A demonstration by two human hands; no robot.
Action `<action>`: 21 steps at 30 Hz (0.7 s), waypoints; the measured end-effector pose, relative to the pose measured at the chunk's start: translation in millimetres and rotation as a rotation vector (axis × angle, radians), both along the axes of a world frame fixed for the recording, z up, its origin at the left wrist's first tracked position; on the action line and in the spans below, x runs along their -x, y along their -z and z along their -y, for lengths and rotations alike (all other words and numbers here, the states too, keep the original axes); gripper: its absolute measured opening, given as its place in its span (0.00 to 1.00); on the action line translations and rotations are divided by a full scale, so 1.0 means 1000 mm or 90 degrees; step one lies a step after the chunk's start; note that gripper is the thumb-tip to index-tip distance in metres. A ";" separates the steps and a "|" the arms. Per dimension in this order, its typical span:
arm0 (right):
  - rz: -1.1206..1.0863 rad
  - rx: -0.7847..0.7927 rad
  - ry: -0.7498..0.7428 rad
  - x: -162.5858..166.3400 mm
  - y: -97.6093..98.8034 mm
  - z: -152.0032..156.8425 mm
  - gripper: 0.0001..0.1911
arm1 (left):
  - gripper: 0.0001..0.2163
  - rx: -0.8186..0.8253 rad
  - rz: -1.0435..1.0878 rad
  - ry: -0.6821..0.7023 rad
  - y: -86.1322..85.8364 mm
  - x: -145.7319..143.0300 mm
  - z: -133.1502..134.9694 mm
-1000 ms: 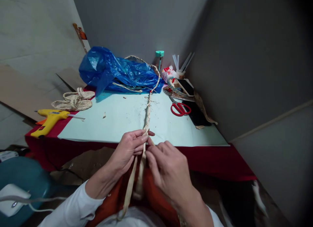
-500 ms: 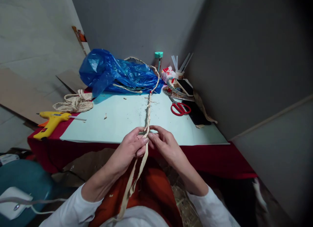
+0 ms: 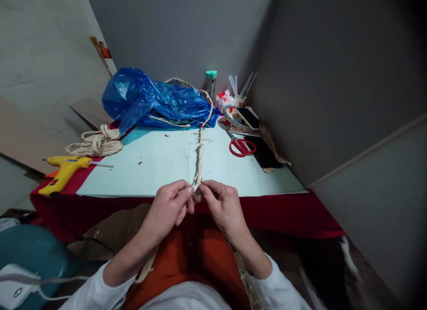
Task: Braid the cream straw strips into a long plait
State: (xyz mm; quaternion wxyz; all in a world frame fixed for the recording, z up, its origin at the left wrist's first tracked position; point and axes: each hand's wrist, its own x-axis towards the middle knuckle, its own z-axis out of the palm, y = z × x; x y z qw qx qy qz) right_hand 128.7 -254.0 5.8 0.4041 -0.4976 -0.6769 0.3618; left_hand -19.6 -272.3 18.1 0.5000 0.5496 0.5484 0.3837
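A pale braided straw cord (image 3: 199,156) runs down the middle of the light blue sheet (image 3: 160,167) from the blue plastic bag (image 3: 150,98) to the table's front edge. My left hand (image 3: 170,205) and my right hand (image 3: 222,203) meet at its near end, both pinched shut on the loose straw strands there. A flat straw strip (image 3: 147,266) hangs down past my left forearm over my orange lap.
A yellow glue gun (image 3: 65,170) and a coil of straw rope (image 3: 95,143) lie at the left. Red scissors (image 3: 242,146), a black phone (image 3: 263,153), another phone (image 3: 248,118) and a cup of glue sticks (image 3: 238,94) crowd the right corner by grey walls.
My right hand rose from my lap to the braid's end and both hands closed together there. The loose strands that hung between the hands have been drawn in; the view shifted slightly.
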 end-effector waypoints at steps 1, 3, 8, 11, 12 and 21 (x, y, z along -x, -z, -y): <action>-0.026 0.009 -0.005 0.000 0.000 0.000 0.15 | 0.13 0.038 0.067 0.002 0.003 -0.002 0.001; -0.083 0.038 -0.014 0.001 0.002 0.000 0.16 | 0.12 0.088 0.172 -0.013 0.008 -0.008 0.004; -0.258 0.174 -0.081 0.002 0.007 0.001 0.16 | 0.13 0.031 0.153 -0.075 0.018 -0.027 0.016; -0.352 0.223 -0.084 0.002 0.007 0.002 0.14 | 0.14 -0.052 -0.030 -0.038 0.017 -0.026 0.026; -0.366 0.222 -0.083 0.001 0.006 0.002 0.13 | 0.14 -0.089 -0.093 -0.020 0.015 -0.023 0.028; -0.336 0.182 -0.087 -0.005 0.002 0.004 0.12 | 0.07 -0.115 0.018 -0.002 -0.007 0.000 -0.003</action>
